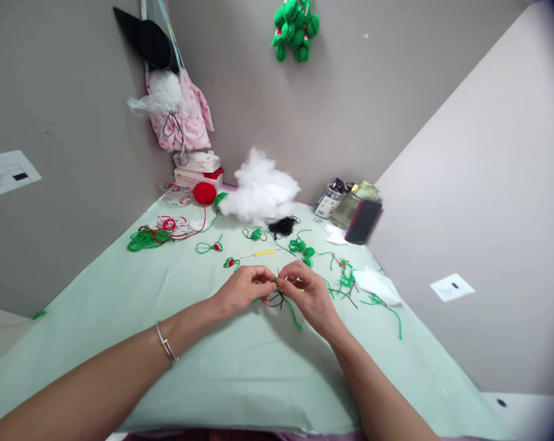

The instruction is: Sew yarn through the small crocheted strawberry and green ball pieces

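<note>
My left hand (251, 286) and my right hand (304, 291) meet over the middle of the table, fingertips pinched together. Between them is a small green crocheted piece (275, 280), mostly hidden by the fingers, with a bit of red showing. Black yarn ends (279, 299) and a green yarn tail (295, 315) hang below it. Just beyond the hands lies a crochet hook (264, 252) with a yellow handle. Small red-and-green crocheted pieces (231, 263) rest to its left, and green crocheted balls (308, 252) sit to its right.
White stuffing (262, 190) is heaped at the back, beside a red yarn ball (205, 193) and black yarn (283, 226). Loose green yarn (149, 239) lies left; yarn scraps (345, 275) and white paper (378, 286) lie right. A phone (363, 222) leans near a jar (345, 209).
</note>
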`<state>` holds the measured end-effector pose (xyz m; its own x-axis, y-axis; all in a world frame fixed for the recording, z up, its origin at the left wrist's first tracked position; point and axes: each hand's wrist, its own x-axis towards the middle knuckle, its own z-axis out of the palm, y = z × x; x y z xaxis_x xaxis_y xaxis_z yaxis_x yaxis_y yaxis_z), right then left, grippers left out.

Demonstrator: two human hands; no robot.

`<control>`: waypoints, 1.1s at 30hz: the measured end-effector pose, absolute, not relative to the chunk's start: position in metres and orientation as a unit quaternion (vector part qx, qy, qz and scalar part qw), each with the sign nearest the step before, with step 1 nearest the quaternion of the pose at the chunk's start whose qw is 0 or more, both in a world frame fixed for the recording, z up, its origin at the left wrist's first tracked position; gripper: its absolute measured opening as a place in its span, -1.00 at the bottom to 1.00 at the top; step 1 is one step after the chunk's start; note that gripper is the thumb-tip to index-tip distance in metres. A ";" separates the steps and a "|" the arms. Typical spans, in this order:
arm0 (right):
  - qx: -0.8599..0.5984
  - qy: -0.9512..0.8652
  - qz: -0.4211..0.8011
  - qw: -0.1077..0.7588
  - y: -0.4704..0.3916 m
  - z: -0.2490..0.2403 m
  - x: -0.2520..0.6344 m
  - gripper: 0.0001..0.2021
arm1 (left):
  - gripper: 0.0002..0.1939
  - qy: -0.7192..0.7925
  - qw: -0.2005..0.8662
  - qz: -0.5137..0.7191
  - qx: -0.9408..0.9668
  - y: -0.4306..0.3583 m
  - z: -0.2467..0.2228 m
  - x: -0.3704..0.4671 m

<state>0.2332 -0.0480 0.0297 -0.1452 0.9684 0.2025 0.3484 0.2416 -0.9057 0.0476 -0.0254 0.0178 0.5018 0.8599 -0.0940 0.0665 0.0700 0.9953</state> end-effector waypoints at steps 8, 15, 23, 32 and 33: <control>-0.463 -0.545 0.498 0.491 -0.048 0.044 0.233 -0.79 | -0.83 0.371 0.659 0.286 0.589 -0.032 0.011 0.057; -0.415 -0.447 0.596 0.522 -0.043 0.054 0.244 -0.72 | -0.77 0.364 0.704 0.287 0.538 -0.025 0.014 0.050; -0.395 -0.369 0.559 0.629 -0.030 0.060 0.265 -0.70 | -0.73 0.357 0.733 0.273 0.510 -0.024 0.019 0.048; -0.390 -0.344 0.538 0.663 -0.027 0.061 0.271 -0.70 | -0.71 0.361 0.735 0.269 0.508 -0.023 0.020 0.047; -0.390 -0.342 0.535 0.667 -0.026 0.061 0.273 -0.69 | -0.72 0.360 0.736 0.268 0.508 -0.023 0.022 0.047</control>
<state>0.2727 -0.0262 0.0606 0.1936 0.9803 0.0380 -0.4469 0.1226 -0.8861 0.0469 -0.0229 0.0218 0.5973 0.7595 -0.2574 -0.0290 0.3412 0.9395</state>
